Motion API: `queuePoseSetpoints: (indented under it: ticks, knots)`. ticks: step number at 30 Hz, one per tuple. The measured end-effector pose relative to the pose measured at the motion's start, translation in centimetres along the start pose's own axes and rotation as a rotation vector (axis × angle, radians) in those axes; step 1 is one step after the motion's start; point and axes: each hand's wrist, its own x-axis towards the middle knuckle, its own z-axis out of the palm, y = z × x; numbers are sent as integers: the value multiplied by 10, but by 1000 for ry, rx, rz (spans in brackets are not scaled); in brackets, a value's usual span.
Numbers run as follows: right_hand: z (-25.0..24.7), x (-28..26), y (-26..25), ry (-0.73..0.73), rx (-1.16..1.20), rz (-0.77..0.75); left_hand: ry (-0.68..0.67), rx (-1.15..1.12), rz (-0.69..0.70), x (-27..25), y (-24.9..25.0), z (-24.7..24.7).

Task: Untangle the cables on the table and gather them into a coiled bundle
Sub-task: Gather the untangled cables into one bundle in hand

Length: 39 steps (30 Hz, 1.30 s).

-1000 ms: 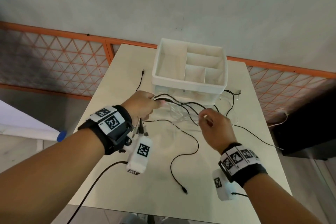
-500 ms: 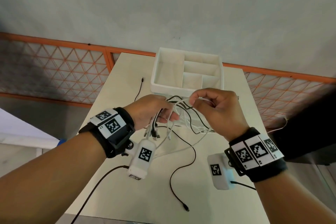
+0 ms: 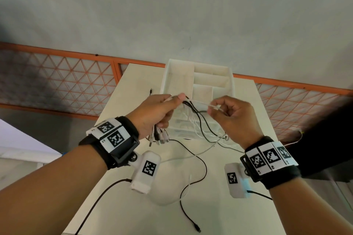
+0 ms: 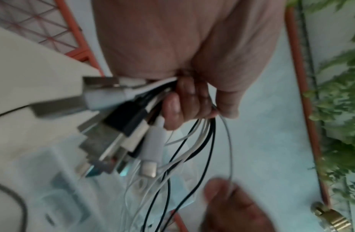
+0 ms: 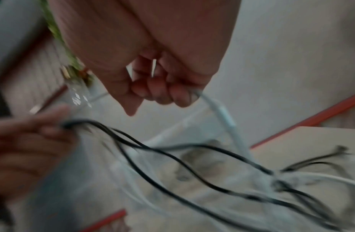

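Both hands are raised above the cream table (image 3: 225, 213). My left hand (image 3: 154, 112) grips a bunch of black and white cables (image 3: 200, 120), with several USB plugs (image 3: 160, 139) hanging below the fist; the plugs (image 4: 121, 128) fill the left wrist view. My right hand (image 3: 236, 114) pinches one white cable (image 3: 202, 103) that runs taut across to my left thumb. That white cable (image 5: 222, 109) leaves my curled right fingers (image 5: 163, 92) in the right wrist view. Loose black and white loops hang down between the hands to the table. A black cable end (image 3: 196, 229) lies near the front edge.
A white divided organiser box (image 3: 196, 84) stands at the back of the table, right behind the hands. A second black plug (image 3: 150, 91) lies left of it. An orange lattice fence (image 3: 57, 80) runs behind. A dark object (image 3: 324, 139) sits off the table's right side.
Both hands have risen from the table, lifting the cable bunch. My right hand has drawn a white cable out to the right, so it now stretches between the hands.
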Motion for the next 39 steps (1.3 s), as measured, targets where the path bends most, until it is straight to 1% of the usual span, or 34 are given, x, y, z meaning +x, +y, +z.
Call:
queuePoseSetpoints:
  ticks: [2, 4, 6, 7, 8, 9, 10, 11, 12, 13, 14, 16, 17, 20, 22, 27, 29, 30, 32, 33, 34, 35, 36, 37, 38, 39]
  knots:
    - [-6, -1, 33, -69, -316, 135, 55, -10, 84, -1, 8, -6]
    - [-12, -9, 72, -148, -577, 338, 83, -54, 133, -1, 17, -13]
    - [-13, -20, 95, -169, -637, 543, 106, -55, 153, -2, 21, -19]
    - [-13, -22, 98, -184, -615, 595, 113, -19, 148, -2, 20, -20]
    - [-12, -21, 95, -196, -565, 602, 121, 38, 130, -1, 16, -20]
    - [-12, -16, 87, -177, -496, 574, 135, 107, 104, -1, 11, -19]
    - [-15, -9, 73, -127, -371, 530, 159, 178, 76, 0, 5, -18]
    - [-19, -1, 55, -62, -189, 490, 190, 234, 49, 1, -3, -16]
    - [-24, 8, 36, 19, -17, 423, 218, 265, 20, 3, -11, -16]
    - [-32, 16, 17, 119, 89, 330, 240, 266, -10, 5, -17, -15]
    - [-41, 23, 0, 218, 115, 228, 259, 248, -39, 7, -23, -15]
    - [-55, 32, -25, 349, 66, 48, 291, 203, -87, 9, -30, -16]
    - [-59, 35, -31, 376, 39, -14, 298, 190, -100, 9, -32, -17]
    - [-60, 36, -37, 335, -36, -70, 299, 203, -116, 10, -34, -17]
    - [-58, 35, -40, 319, -69, -142, 299, 224, -124, 11, -33, -18]
    - [-60, 35, -53, 359, -124, -356, 325, 234, -114, 11, -31, -18]
    - [-59, 34, -49, 367, -131, -385, 336, 218, -106, 11, -32, -17]
    - [-59, 33, -41, 355, -131, -375, 339, 210, -105, 11, -32, -17]
    - [-56, 24, -17, 309, -198, -295, 333, 197, -104, 9, -32, -17]
    - [-55, 18, 3, 268, -280, -215, 324, 189, -98, 8, -32, -17]
    - [-55, 11, 26, 210, -366, -80, 317, 181, -86, 7, -31, -18]
    - [-54, 2, 48, 99, -468, 121, 314, 174, -69, 6, -30, -19]
    - [-52, -7, 67, -59, -584, 331, 312, 175, -50, 5, -28, -20]
    - [-52, -14, 81, -199, -681, 476, 310, 180, -29, 5, -26, -21]
    - [-51, -17, 83, -258, -712, 544, 305, 192, -11, 5, -24, -21]
    - [-52, -17, 77, -253, -655, 532, 294, 214, 4, 5, -21, -19]
